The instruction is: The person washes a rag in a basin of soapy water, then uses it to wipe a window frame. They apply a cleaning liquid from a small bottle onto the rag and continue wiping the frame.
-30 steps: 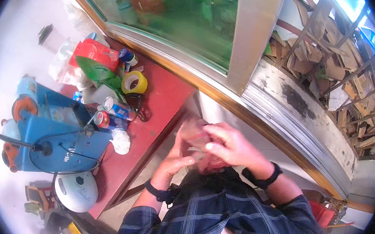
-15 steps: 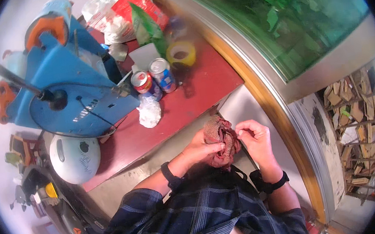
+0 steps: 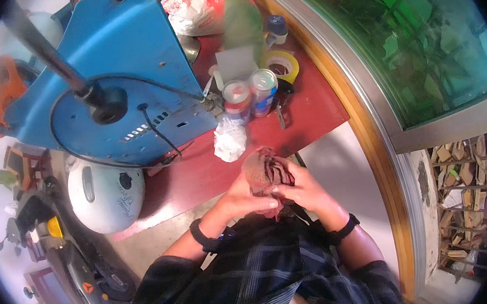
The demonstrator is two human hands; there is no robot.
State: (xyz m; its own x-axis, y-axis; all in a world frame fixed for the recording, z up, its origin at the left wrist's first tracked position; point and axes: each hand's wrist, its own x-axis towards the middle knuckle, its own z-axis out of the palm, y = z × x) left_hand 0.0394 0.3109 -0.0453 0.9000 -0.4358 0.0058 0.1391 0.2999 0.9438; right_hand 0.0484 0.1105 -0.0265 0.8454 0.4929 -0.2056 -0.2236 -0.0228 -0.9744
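A bunched reddish-brown cloth [image 3: 262,171] is held in front of my body, just short of the red tabletop. My left hand [image 3: 238,197] wraps it from the left, thumb across its lower part. From the other side my right hand [image 3: 307,189] grips the same cloth, its thumb close to the left one. Some fingertips are hidden behind the folds. On the table beyond lie a crumpled white wad [image 3: 230,141] and two cans, a red-and-blue one [image 3: 237,103] and a blue-and-silver one [image 3: 263,93].
A blue machine housing [image 3: 129,63] with a black rod fills the far left of the red table [image 3: 309,101]. Near it are a white helmet [image 3: 104,197], yellow tape roll [image 3: 283,66] and blue-capped jar [image 3: 277,28]. A wood-edged glass window [image 3: 421,47] borders the right; a motorbike [image 3: 86,284] stands lower left.
My right hand, previously raised beside the cloth with fingers pinched, now grips it together with my left. The view has shifted, so the table things appear closer and further right.
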